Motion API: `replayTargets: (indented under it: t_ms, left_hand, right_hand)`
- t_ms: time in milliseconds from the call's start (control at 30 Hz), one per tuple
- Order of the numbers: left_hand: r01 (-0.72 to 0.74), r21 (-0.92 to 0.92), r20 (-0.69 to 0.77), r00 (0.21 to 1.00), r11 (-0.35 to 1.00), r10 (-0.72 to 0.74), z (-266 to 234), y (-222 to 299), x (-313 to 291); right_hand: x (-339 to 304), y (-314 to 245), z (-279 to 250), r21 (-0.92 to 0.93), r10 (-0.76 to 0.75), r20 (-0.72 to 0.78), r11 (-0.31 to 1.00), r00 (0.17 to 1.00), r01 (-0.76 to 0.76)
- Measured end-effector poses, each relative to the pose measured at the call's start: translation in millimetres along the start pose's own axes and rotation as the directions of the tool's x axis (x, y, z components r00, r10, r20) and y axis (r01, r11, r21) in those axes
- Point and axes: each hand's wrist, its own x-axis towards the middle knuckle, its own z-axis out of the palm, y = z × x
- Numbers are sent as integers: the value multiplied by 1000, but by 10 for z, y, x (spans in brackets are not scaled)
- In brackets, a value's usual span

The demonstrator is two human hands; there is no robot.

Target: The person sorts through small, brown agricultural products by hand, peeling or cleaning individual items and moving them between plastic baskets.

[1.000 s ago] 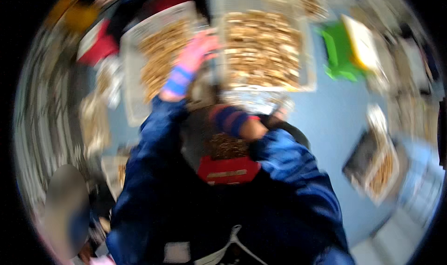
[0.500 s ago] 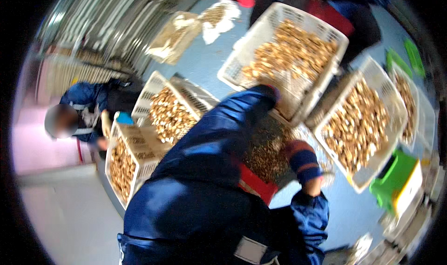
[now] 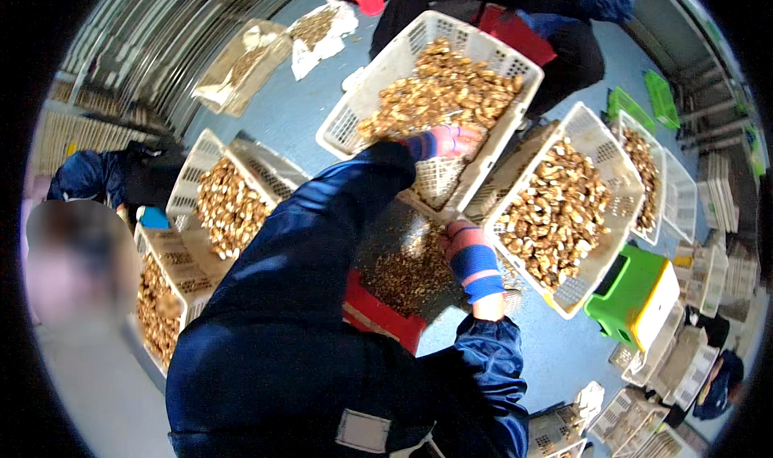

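My left hand (image 3: 452,141), in a pink-and-blue striped glove, reaches into the near part of a large white plastic basket (image 3: 342,128). Its fingers look stretched out over the bare mesh floor, beside a heap of brown and pale mushrooms (image 3: 451,84). Closer to me, my right hand (image 3: 467,245), gloved alike, hangs by the basket's near corner with its fingers curled in. Whatever it may hold is hidden. Below and left of it lies a dark spread of small brown scraps (image 3: 407,279).
Another white basket of mushrooms (image 3: 555,216) stands to the right, with a green stool (image 3: 616,289) beside it. More filled baskets (image 3: 229,204) are at left, near a co-worker (image 3: 88,176). Another person (image 3: 576,59) sits beyond the central basket. A red stool (image 3: 378,317) is near me.
The whole view has shifted, so the baskets now appear further left. My left hand, blurred and mostly hidden before, now shows inside the basket. My right hand stays near the basket's corner.
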Motion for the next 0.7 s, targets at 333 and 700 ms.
replayTargets:
  t_ms: [333, 700]
  left_hand:
    - [-479, 90, -113, 866, 873, 486, 706, 770, -877]
    - [-272, -255, 4, 959, 928, 282, 1000, 860, -905]
  right_hand:
    - [-267, 38, -384, 744, 296, -654, 422, 696, 519]
    - [-239, 154, -386, 629, 253, -757, 532, 603, 567]
